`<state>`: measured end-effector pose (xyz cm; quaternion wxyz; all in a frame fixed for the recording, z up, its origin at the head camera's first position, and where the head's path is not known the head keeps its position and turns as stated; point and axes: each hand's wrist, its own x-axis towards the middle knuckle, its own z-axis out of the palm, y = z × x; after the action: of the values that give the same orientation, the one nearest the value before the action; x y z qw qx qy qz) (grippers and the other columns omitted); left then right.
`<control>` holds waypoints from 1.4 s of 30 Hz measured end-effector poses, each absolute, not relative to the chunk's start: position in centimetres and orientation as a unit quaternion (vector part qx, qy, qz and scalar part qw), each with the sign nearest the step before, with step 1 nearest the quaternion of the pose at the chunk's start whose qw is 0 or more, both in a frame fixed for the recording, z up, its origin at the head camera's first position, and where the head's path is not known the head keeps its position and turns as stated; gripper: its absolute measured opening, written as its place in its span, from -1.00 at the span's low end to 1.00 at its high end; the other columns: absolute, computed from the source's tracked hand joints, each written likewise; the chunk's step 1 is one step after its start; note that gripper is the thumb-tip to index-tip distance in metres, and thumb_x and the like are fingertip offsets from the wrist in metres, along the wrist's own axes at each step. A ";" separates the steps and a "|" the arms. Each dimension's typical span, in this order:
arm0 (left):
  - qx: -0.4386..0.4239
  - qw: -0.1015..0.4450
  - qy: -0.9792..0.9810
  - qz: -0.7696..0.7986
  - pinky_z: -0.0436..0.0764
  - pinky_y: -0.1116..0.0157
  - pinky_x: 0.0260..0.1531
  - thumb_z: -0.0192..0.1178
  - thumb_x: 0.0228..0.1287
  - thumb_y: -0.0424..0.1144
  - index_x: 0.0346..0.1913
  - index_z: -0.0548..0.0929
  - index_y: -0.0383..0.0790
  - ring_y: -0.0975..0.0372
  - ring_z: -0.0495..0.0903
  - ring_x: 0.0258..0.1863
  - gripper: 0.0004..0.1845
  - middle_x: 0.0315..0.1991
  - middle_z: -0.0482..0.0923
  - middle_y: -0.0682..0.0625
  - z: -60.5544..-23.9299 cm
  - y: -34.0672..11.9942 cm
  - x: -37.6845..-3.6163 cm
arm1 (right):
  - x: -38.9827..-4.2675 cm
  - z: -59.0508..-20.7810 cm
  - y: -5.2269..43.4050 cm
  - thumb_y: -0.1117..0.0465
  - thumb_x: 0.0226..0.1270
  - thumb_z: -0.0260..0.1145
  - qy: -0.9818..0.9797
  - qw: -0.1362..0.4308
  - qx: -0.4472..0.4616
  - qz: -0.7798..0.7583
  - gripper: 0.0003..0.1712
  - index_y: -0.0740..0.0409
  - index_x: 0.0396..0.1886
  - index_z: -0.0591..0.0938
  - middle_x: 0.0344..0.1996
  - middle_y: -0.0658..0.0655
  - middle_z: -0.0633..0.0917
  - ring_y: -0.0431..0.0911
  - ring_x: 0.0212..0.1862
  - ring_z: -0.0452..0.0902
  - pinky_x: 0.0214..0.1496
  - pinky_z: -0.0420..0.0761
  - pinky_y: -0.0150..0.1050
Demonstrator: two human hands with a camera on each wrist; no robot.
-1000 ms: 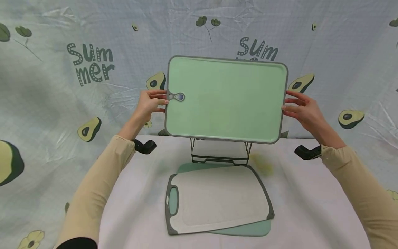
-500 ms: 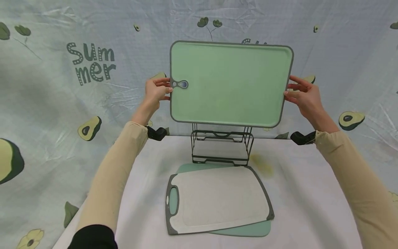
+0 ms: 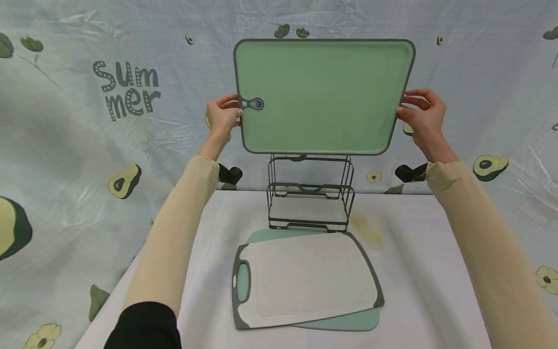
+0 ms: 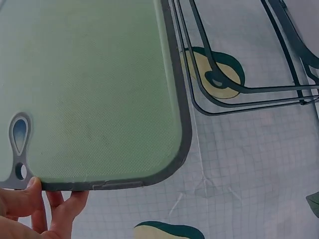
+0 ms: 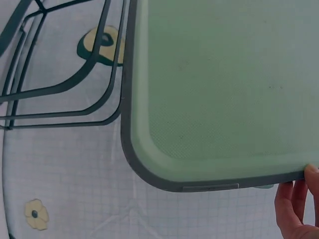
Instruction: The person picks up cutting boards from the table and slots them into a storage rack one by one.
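Note:
Held up above the table is a green cutting board with a grey rim and a small drop-shaped inset near its left edge. My left hand pinches that left edge beside the inset, thumb on the front face, as the left wrist view also shows at the hand. On the opposite edge, my right hand pinches the rim, its thumb in front and fingers behind. A black wire rack stands below and behind the board, which hides the rack's top.
On the table, in front of the rack, lies a white cutting board with grey ends and a handle slot. Under it a second green board sticks out at the edges. A printed cloth hangs behind.
Both hands have raised the green cutting board steadily. It has gone from slightly tilted to nearly level, and more of the wire rack shows beneath it. The boards on the table have stayed put.

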<state>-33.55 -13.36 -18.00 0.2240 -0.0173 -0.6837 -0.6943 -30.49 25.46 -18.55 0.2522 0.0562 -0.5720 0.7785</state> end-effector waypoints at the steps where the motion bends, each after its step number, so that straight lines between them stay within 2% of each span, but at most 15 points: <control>1: -0.016 0.229 -0.681 -0.695 0.50 0.37 -0.66 0.06 0.08 -0.58 -0.05 0.59 -0.26 0.28 0.48 -0.58 -0.64 -0.42 0.47 0.05 -17.9 -13.4 -33.7 | -30.7 -18.4 25.3 0.66 -0.07 0.20 -0.568 0.255 0.055 0.781 -0.61 0.22 -0.25 0.55 -0.47 0.06 0.61 -0.14 -0.50 0.57 -0.50 0.61 -0.38; 6: -0.006 0.247 -0.663 -0.707 0.50 0.37 -0.63 0.05 0.07 -0.60 -0.07 0.60 -0.24 0.28 0.47 -0.56 -0.63 -0.41 0.48 0.06 -18.0 -13.3 -34.4 | -31.6 -17.9 24.7 0.74 -0.11 0.14 -0.545 0.268 0.055 0.793 -0.55 0.21 -0.29 0.58 -0.49 0.08 0.60 -0.14 -0.49 0.56 -0.52 0.61 -0.37; 12: -0.013 0.289 -0.630 -0.720 0.45 0.43 -0.67 -0.01 0.03 -0.67 -0.08 0.59 -0.33 0.31 0.45 -0.58 -0.60 -0.44 0.44 0.05 -19.4 -13.2 -35.5 | -32.6 -18.6 24.1 0.78 -0.12 0.05 -0.537 0.283 0.073 0.791 -0.54 0.22 -0.43 0.63 -0.49 0.06 0.61 -0.16 -0.51 0.57 -0.52 0.60 -0.41; 19: -0.008 0.335 -0.606 -0.722 0.39 0.48 -0.62 -0.09 -0.03 -0.73 -0.13 0.61 -0.38 0.34 0.43 -0.57 -0.56 -0.45 0.42 0.06 -20.7 -12.6 -37.1 | -34.9 -19.9 24.1 0.78 -0.12 0.03 -0.537 0.302 0.088 0.783 -0.52 0.19 -0.42 0.60 -0.44 0.06 0.58 -0.14 -0.49 0.55 -0.47 0.60 -0.42; 27: 0.005 0.324 -0.596 -0.735 0.46 0.40 -0.54 -0.09 -0.03 -0.74 -0.16 0.64 -0.34 0.32 0.49 -0.56 -0.55 -0.47 0.49 0.08 -21.6 -12.0 -38.2 | -37.0 -20.8 24.6 0.80 -0.15 0.00 -0.526 0.300 0.088 0.791 -0.50 0.19 -0.46 0.58 -0.48 0.06 0.58 -0.15 -0.52 0.54 -0.49 0.59 -0.44; 42: -0.012 0.307 -0.606 -0.734 0.47 0.39 -0.50 -0.05 -0.02 -0.72 -0.26 0.65 -0.33 0.30 0.52 -0.52 -0.62 -0.45 0.51 0.06 -23.7 -13.1 -36.9 | -32.6 -23.1 23.1 0.79 -0.15 0.04 -0.540 0.343 0.039 0.767 -0.51 0.14 -0.49 0.59 -0.51 0.03 0.58 -0.16 -0.52 0.53 -0.48 0.59 -0.47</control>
<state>-36.91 -13.05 -23.66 0.3070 -0.0115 -0.6062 -0.7336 -32.57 23.10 -23.06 0.3427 0.0392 -0.5405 0.7674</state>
